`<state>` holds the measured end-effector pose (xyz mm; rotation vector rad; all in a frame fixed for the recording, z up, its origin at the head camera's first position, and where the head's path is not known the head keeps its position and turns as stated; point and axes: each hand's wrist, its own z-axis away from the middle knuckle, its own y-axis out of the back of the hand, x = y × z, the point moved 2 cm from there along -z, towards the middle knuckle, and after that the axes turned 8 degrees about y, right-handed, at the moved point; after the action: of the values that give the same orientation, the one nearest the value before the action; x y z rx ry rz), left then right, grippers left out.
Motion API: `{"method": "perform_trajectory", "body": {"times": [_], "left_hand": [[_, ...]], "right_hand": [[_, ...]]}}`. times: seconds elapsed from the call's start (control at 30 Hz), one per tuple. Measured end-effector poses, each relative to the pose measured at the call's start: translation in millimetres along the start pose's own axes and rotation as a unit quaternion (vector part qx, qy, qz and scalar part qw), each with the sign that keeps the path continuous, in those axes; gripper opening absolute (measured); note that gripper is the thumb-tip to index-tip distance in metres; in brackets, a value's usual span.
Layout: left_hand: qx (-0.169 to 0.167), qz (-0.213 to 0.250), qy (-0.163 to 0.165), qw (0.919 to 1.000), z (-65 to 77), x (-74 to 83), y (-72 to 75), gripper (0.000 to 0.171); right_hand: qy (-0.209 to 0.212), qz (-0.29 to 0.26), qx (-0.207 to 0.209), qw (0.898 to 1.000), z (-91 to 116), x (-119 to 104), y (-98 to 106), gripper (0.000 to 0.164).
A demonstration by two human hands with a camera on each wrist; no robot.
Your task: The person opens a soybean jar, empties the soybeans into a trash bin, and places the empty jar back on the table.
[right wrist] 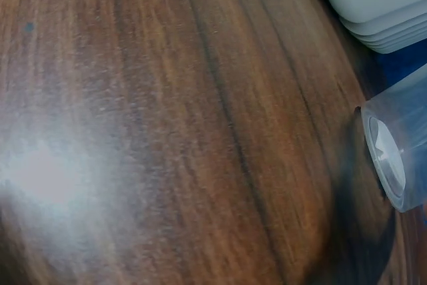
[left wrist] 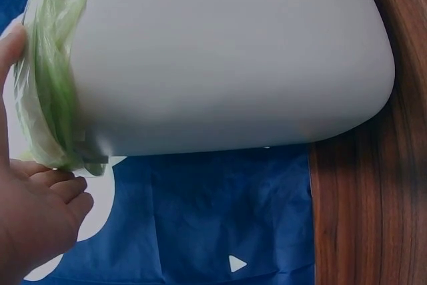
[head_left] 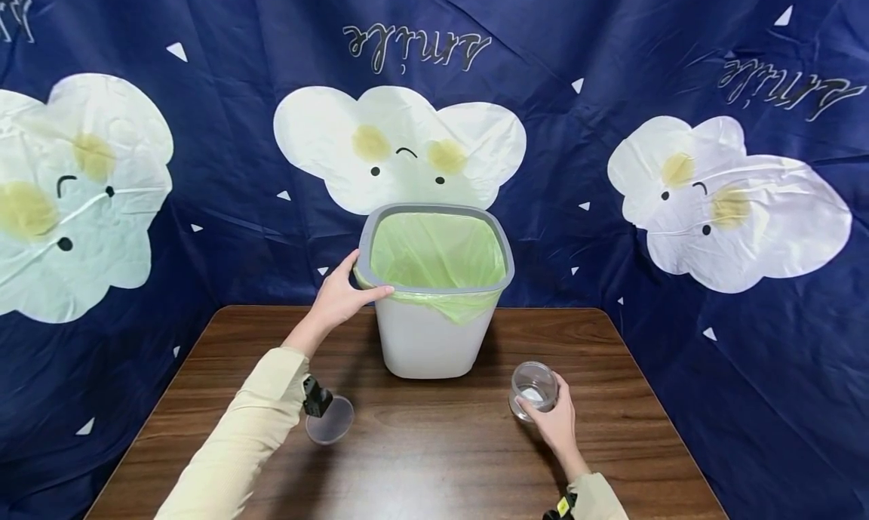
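Observation:
A pale grey trash bin [head_left: 434,346] with a darker grey rim stands upright on the table, lined with a green bag [head_left: 434,252] folded over its rim. My left hand [head_left: 339,293] holds the bin's near left corner at the rim, thumb along the front, fingers at the side. In the left wrist view the bag's overhang [left wrist: 57,78] lies between thumb and fingers. Low at the right, my right hand [head_left: 558,418] grips a clear round plastic container [head_left: 532,388]; no lid covers its top. Something white shows at the container's bottom [right wrist: 387,155] in the right wrist view.
On the wooden table [head_left: 434,444], a clear round lid [head_left: 330,422] lies at the left beneath my forearm. A dark blue curtain [head_left: 563,263] with white clouds surrounds the table's back and sides.

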<state>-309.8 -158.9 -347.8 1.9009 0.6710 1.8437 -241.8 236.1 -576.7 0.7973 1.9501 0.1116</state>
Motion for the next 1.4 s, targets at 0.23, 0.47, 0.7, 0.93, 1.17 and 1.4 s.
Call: {"method": "perform_trajectory", "body": {"times": [0.23,0.47,0.7,0.93,1.17,1.4], "left_hand": [[-0.001,0.001,0.004,1.0000,0.9,-0.3,-0.1,0.105],[-0.003,0.005,0.005,1.0000,0.7,0.1,-1.8,0.105],[-0.002,0.011,0.004,0.9999,1.8,0.2,-3.3,0.105],[0.001,0.008,0.005,1.0000,2.0,0.4,-4.7,0.105],[0.007,0.007,0.004,0.9999,1.3,-1.8,-7.4,0.104],[0.015,-0.010,-0.015,0.9997,4.2,-5.4,-6.1,0.105]], "right_hand": [[-0.004,-0.012,-0.004,1.000,4.4,2.4,-2.3,0.083],[-0.033,-0.034,0.002,0.999,8.3,8.2,-2.0,0.081],[-0.040,-0.038,-0.002,0.998,11.3,9.6,-0.2,0.080],[-0.034,-0.031,-0.011,0.999,9.6,8.0,3.6,0.085],[-0.014,-0.038,-0.030,0.999,5.2,3.4,13.9,0.089],[0.092,0.065,-0.090,0.990,-12.5,-10.3,31.6,0.094]]}}
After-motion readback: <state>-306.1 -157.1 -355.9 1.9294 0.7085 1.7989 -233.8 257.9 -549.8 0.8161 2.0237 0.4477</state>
